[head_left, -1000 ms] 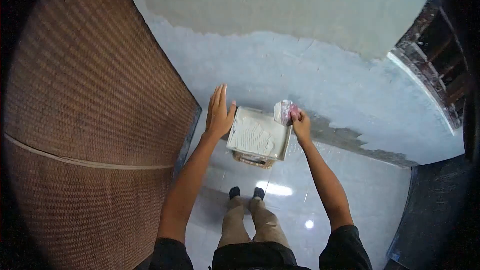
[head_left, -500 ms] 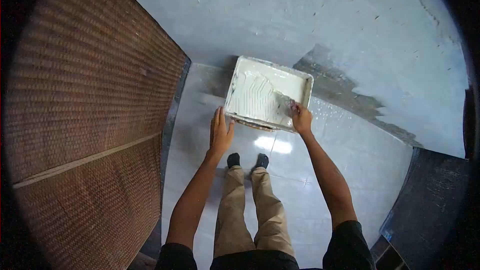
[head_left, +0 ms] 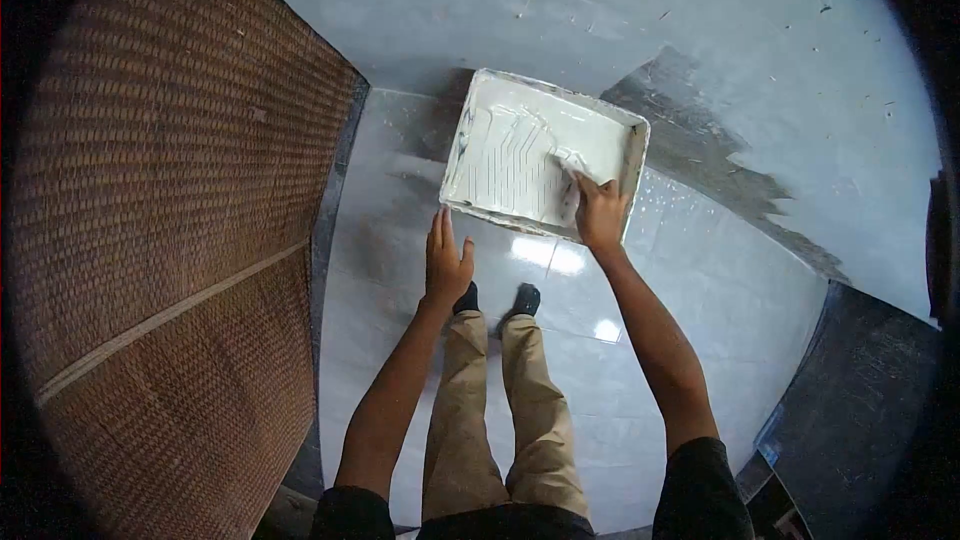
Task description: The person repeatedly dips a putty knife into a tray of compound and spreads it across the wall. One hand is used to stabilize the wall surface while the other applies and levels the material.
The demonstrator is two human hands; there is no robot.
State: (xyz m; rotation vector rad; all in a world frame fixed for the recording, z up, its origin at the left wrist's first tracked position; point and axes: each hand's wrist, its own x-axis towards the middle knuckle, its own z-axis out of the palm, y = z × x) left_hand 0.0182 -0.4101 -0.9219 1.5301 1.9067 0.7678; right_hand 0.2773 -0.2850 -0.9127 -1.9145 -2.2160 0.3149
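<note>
A white paint tray (head_left: 640, 155) with a ribbed slope holds creamy white paint, its rim smeared. My right hand (head_left: 602, 212) reaches over the tray's near right part, fingers closed around a small paint-covered tool (head_left: 568, 162) with a flat pale end, which lies in the paint; its exact kind I cannot tell. At the near left corner of the tray, my left hand (head_left: 446, 258) is open, fingers stretched out and fingertips right at the rim, thumb apart.
Glossy pale tiles (head_left: 400, 280) cover the floor under my feet. A brown woven panel (head_left: 190, 160) stands along the left. Ahead rises a pale painted wall (head_left: 480, 10) with a bare grey patch (head_left: 690, 110). A dark board (head_left: 860, 380) is at the right.
The tray appears higher and larger in view. My right hand has moved the tool forward through the paint, with its index finger now extended along it. My left hand stays by the near left corner.
</note>
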